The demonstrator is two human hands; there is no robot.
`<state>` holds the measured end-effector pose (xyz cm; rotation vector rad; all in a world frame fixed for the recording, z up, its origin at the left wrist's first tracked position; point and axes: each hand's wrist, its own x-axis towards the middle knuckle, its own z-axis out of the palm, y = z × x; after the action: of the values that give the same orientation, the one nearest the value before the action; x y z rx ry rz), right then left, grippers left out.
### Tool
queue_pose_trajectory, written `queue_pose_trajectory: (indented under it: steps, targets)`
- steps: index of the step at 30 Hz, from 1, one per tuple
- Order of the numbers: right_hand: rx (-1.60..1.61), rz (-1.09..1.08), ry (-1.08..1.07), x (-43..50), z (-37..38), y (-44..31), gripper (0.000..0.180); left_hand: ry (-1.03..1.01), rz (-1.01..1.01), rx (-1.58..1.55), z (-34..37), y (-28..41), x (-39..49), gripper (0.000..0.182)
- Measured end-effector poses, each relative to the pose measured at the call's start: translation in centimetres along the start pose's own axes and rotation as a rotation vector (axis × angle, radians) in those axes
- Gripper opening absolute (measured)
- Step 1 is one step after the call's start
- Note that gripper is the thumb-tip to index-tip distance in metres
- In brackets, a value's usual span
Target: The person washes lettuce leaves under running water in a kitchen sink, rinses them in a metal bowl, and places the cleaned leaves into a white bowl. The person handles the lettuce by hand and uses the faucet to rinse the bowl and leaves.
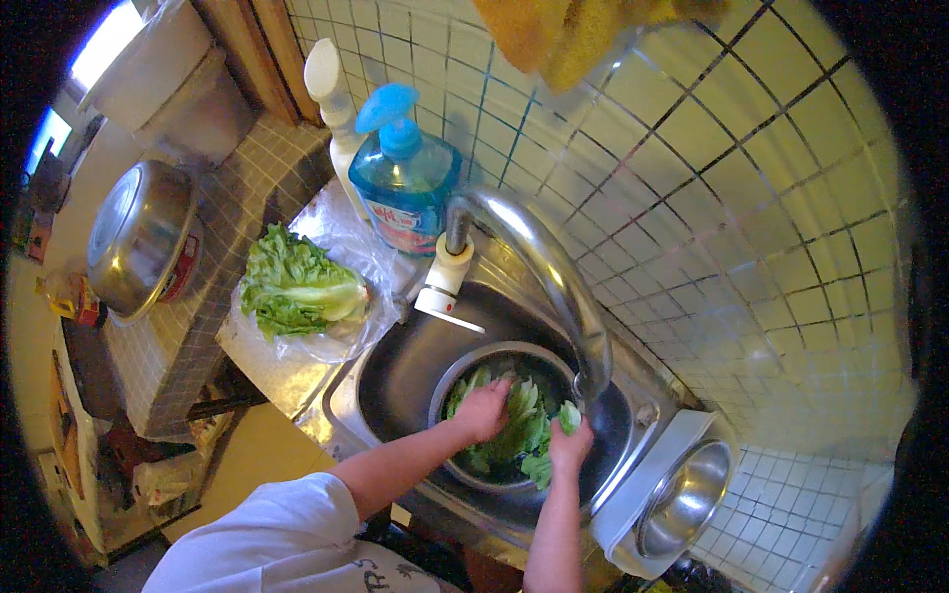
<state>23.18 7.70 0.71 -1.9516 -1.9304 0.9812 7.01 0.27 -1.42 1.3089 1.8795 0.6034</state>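
Note:
My left hand [483,410] reaches into a round metal basin [442,385] that stands in the stainless steel sink [404,356]. Its fingers are among loose green lettuce leaves [525,404], and whether they grip one is hard to see. At the basin's right side, my right hand [571,445] holds a lettuce leaf [569,417], whose pale part shows above the fingers. More green leaf hangs just left of that hand. The curved metal tap [552,270] arches over the sink, its outlet end close above my right hand.
A lettuce head [304,285] lies on a clear plastic bag [378,289] left of the sink. Behind stand a blue pump bottle [404,174] and a white bottle [337,118]. The tap's white handle [439,289] overhangs the sink. A metal bowl [686,497] rests at right.

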Motion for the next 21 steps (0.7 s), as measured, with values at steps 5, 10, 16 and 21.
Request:
queue_pose_trajectory:
  steps: [5, 10, 16, 21]
  targets:
    - [-0.064, 0.090, -0.150, -0.1, 3.6, -0.9, 0.066, -0.034, -0.060, -0.023, -0.5, 0.2, -0.9, 0.045]
    - [0.338, 0.079, -0.172, -1.2, 5.2, -3.0, 0.051, 0.085, -0.092, -0.161, -0.7, -0.1, -1.8, 0.044]
    - [0.788, 0.203, -0.295, -1.1, 3.7, 0.1, 0.043, 0.199, 0.015, -0.175, -1.1, -0.7, -2.5, 0.046]
    - [0.953, 0.222, -0.281, -1.4, 0.3, 1.9, 0.044, 0.167, 0.196, -0.198, -2.0, 0.8, -2.7, 0.037]
